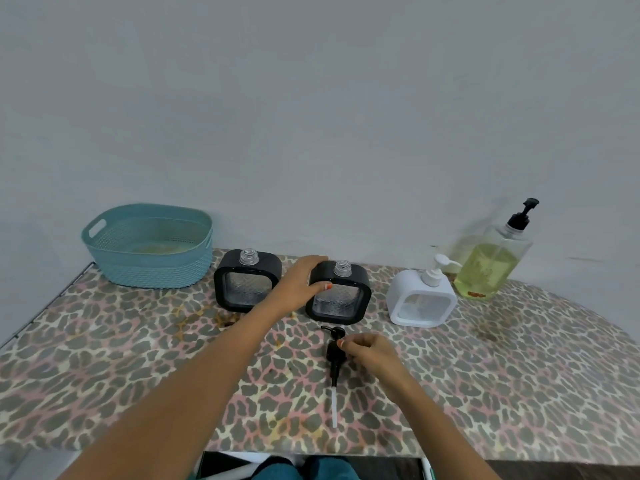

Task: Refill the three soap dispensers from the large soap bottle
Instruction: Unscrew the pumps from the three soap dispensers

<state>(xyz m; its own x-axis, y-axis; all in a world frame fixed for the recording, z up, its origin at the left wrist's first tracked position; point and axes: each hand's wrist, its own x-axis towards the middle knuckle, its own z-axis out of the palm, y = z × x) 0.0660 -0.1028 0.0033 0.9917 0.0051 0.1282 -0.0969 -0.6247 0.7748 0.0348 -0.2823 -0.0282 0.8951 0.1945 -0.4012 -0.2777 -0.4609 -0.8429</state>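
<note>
The open-necked black soap dispenser (341, 299) stands in the middle of the bench (138, 358); the left hand (301, 282) grips its upper corner. In front, the right hand (370, 351) pinches a black pump (335, 362) lying flat. A second black dispenser (246, 282) stands left, a white dispenser (420, 299) and the large soap bottle (491, 268) right.

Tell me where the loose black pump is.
Head view, centre: the black pump lies on the table just in front of the middle black dispenser, with the right hand gripping its collar.
</note>
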